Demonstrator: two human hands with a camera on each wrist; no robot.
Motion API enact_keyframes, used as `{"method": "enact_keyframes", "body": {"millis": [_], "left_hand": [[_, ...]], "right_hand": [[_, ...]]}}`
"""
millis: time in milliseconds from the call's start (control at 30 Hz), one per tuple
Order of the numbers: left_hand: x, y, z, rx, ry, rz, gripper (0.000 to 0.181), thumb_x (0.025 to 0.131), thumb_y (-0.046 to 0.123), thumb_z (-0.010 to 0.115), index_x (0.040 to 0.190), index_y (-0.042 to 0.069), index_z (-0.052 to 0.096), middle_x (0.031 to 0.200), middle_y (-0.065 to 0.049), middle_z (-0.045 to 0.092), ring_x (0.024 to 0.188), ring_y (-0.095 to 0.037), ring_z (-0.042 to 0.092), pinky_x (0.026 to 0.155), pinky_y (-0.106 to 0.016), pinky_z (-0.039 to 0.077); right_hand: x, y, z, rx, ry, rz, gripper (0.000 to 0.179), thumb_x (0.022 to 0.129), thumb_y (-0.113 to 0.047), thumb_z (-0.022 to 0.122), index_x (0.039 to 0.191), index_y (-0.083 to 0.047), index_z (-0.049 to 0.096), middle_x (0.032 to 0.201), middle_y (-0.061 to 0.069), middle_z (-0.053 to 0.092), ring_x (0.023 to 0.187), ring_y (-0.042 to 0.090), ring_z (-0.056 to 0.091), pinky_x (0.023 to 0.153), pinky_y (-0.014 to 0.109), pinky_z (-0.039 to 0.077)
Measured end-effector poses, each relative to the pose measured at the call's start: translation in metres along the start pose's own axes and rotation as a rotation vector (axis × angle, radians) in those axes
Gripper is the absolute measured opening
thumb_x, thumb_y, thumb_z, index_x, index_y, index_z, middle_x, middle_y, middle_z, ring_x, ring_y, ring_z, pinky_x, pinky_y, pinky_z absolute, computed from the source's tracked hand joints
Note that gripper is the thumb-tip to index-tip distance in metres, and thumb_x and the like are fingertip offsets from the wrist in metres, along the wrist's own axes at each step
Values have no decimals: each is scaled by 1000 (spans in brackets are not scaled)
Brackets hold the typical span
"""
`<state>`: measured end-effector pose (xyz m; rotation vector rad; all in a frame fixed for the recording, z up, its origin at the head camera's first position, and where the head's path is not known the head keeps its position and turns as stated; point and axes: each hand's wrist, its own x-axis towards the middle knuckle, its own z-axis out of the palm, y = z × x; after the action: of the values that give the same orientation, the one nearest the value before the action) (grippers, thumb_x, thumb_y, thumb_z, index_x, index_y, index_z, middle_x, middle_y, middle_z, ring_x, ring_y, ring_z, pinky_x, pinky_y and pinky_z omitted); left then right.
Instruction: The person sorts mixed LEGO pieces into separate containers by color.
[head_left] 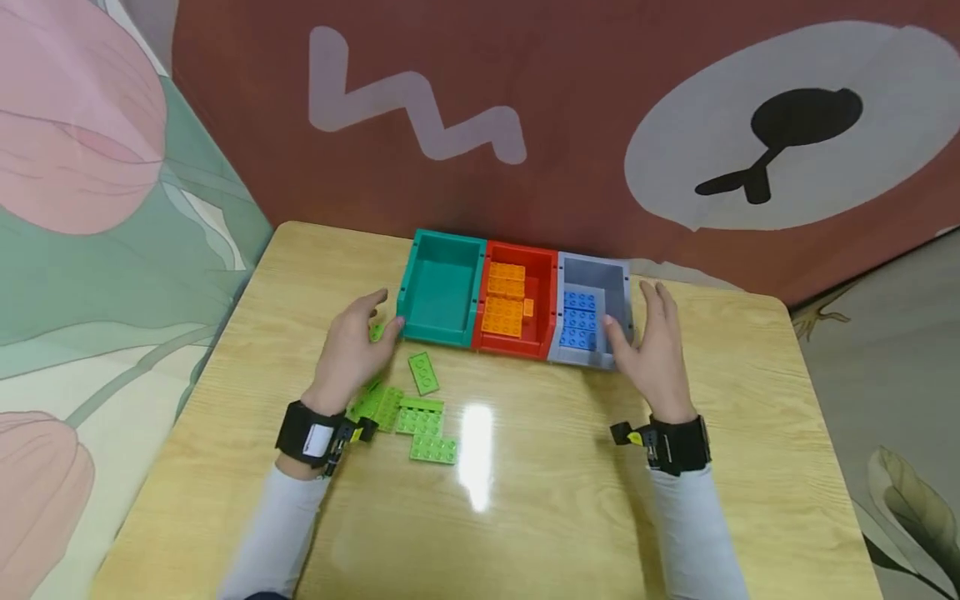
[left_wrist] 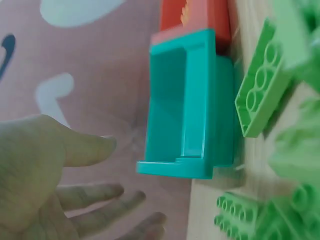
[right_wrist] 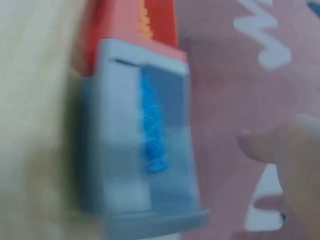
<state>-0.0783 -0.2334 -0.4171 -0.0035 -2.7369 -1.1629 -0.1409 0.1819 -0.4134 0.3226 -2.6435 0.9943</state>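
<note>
Three joined bins stand in a row: a teal bin [head_left: 444, 287] with nothing in it, a red bin [head_left: 540, 287] with orange bricks [head_left: 504, 312], and a grey bin [head_left: 611, 300] holding blue bricks [head_left: 579, 320]. My left hand [head_left: 347, 354], fingers loosely extended, hovers by the teal bin's left end and holds nothing. In the left wrist view a gap shows between that hand and the bin. At the grey bin's right end, my right hand [head_left: 657, 362] is spread with nothing in it, its thumb appearing over the rim in the head view.
Several green bricks [head_left: 420, 417] lie loosely on the wooden table [head_left: 540, 517] in front of the teal bin, some partly behind the left hand. A single green brick [head_left: 423, 372] lies nearest the bins. Behind the table rises a printed brown backdrop [head_left: 570, 192].
</note>
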Motion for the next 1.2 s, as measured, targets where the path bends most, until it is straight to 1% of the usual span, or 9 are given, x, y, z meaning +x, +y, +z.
{"method": "enact_keyframes", "body": {"millis": [67, 133, 267, 367, 467, 600, 900, 1033, 1200], "left_hand": [[-14, 2, -4, 28, -16, 78, 52, 102, 29, 63, 144, -1, 58, 142, -21, 61, 126, -41, 60, 101, -57, 51], [-29, 3, -3, 76, -85, 167, 45, 101, 26, 65, 138, 1, 64, 138, -18, 65, 126, -37, 61, 103, -56, 50], [-48, -1, 11, 221, -260, 377, 38, 97, 23, 71, 130, 4, 71, 134, -13, 68, 128, -33, 61, 108, -52, 48], [-53, -5, 23, 307, -312, 479, 34, 97, 24, 71, 125, 7, 75, 131, -10, 70, 126, -30, 61, 108, -50, 47], [-53, -7, 28, 338, -300, 501, 26, 97, 22, 71, 118, 9, 78, 125, -7, 72, 121, -28, 63, 105, -47, 49], [-53, -6, 27, 332, -285, 476, 21, 97, 21, 71, 113, 11, 79, 121, -5, 74, 116, -26, 65, 102, -46, 50], [-54, 2, 19, 163, -329, 343, 32, 92, 22, 77, 120, 11, 67, 106, 1, 71, 93, -15, 64, 82, -33, 56], [-56, 1, 20, 126, -345, 356, 46, 89, 21, 79, 129, 9, 60, 106, 3, 66, 89, -14, 61, 78, -30, 55], [-50, 4, 18, 83, -338, 413, 30, 91, 17, 76, 119, 11, 69, 102, 4, 61, 88, -13, 58, 76, -30, 54]], "right_hand": [[-4, 11, 1, 117, -43, 100, 82, 104, -40, 57, 166, -3, 17, 169, 27, 17, 152, 51, 24, 116, 70, 27], [-4, 19, 5, 194, -81, 166, 81, 107, -44, 46, 167, -4, 9, 170, 27, 16, 152, 51, 25, 118, 67, 27], [-1, 28, 15, 236, -104, 209, 70, 111, -43, 29, 166, -2, 16, 166, 30, 27, 150, 49, 31, 119, 63, 29], [2, 33, 19, 203, -85, 199, 63, 112, -37, 23, 164, 0, 25, 162, 30, 35, 148, 48, 34, 117, 64, 30], [7, 35, 24, 188, -80, 180, 61, 113, -33, 23, 162, 1, 28, 159, 32, 38, 146, 49, 37, 116, 64, 32], [12, 35, 32, 174, -84, 161, 61, 112, -35, 23, 162, 1, 29, 158, 31, 41, 145, 47, 40, 114, 63, 36], [3, 37, 39, 155, -97, 218, 61, 113, -36, 21, 165, -6, 22, 163, 25, 37, 148, 43, 38, 116, 60, 35], [-8, 43, 40, 161, -87, 217, 59, 113, -33, 21, 164, -4, 23, 162, 27, 37, 147, 45, 39, 115, 61, 35], [-8, 48, 40, 162, -52, 171, 58, 113, -32, 22, 162, 0, 27, 159, 30, 41, 144, 47, 42, 113, 63, 37]]}}
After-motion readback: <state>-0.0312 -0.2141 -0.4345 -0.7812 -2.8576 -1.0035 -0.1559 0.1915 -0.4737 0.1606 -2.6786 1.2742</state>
